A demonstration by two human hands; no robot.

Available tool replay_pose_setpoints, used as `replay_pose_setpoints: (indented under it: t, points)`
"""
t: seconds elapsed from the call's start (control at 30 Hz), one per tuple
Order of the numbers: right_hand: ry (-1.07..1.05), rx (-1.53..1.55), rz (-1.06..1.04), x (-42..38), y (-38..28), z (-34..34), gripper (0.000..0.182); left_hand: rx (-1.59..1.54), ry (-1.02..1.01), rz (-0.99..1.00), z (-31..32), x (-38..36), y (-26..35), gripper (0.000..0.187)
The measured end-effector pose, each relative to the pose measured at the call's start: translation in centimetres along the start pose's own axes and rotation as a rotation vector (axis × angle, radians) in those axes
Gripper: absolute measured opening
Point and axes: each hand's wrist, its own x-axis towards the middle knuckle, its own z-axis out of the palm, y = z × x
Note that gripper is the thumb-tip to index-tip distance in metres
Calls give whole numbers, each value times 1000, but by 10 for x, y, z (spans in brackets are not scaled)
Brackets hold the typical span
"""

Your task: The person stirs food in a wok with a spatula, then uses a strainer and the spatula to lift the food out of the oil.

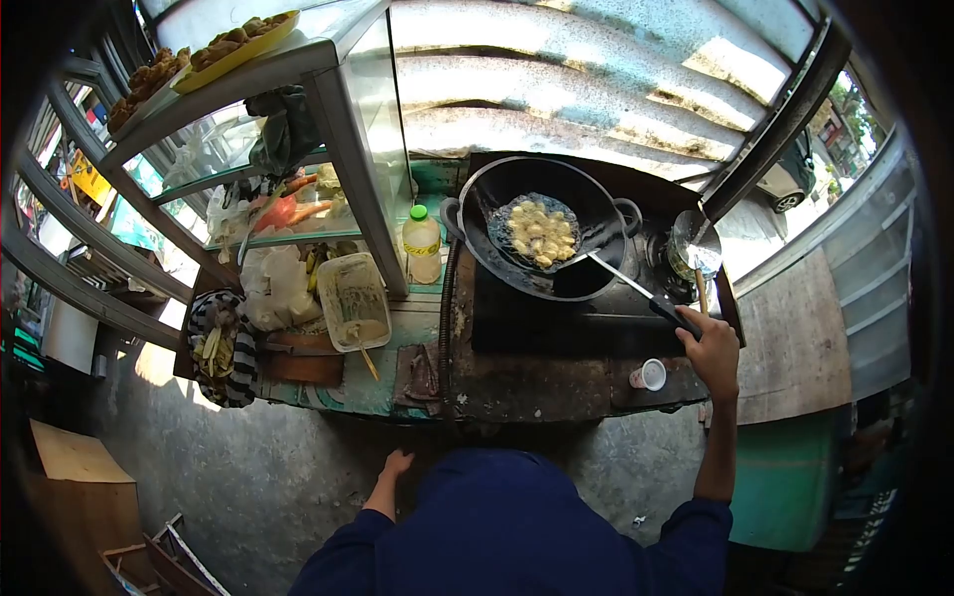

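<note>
My right hand (713,348) is closed around the black grip of a long-handled metal cooking utensil (624,275). Its shaft slants down into a black wok (482,204) on the stove; the utensil's head is hard to make out in the dark oil. Several pale golden pieces of food (542,231) float close together in bubbling oil. Below the counter's front edge, my left hand (398,463) hangs low beside my body, fingers loosely extended, with nothing seen in it.
Near the counter's front edge stands a small cup (649,375). A strainer (693,246) rests right of the wok. Left are a green-capped bottle (421,243), a plastic tub of batter (354,303), a knife (298,349) and a glass display case (373,129).
</note>
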Motion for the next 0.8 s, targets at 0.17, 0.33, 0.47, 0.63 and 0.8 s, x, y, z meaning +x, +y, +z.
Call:
replay_pose_setpoints:
  t: [0.17, 0.33, 0.47, 0.63, 0.8]
  points:
    - [23, 12, -3, 14, 3, 29, 30, 17, -3, 34, 2, 8, -6, 57]
    - [86, 80, -16, 23, 2, 25, 32, -10, 12, 12, -1, -7, -5, 57]
    - [170, 166, -67, 41, 20, 45, 26, 10, -35, -40, -3, -21, 5, 57]
    - [-69, 607, 150, 72, 74, 102, 22, 2, -31, -11, 7, -6, -3, 58]
    - [-462, 1002, 588, 71, 57, 94, 17, -30, 0, 6, 10, -3, -4, 58]
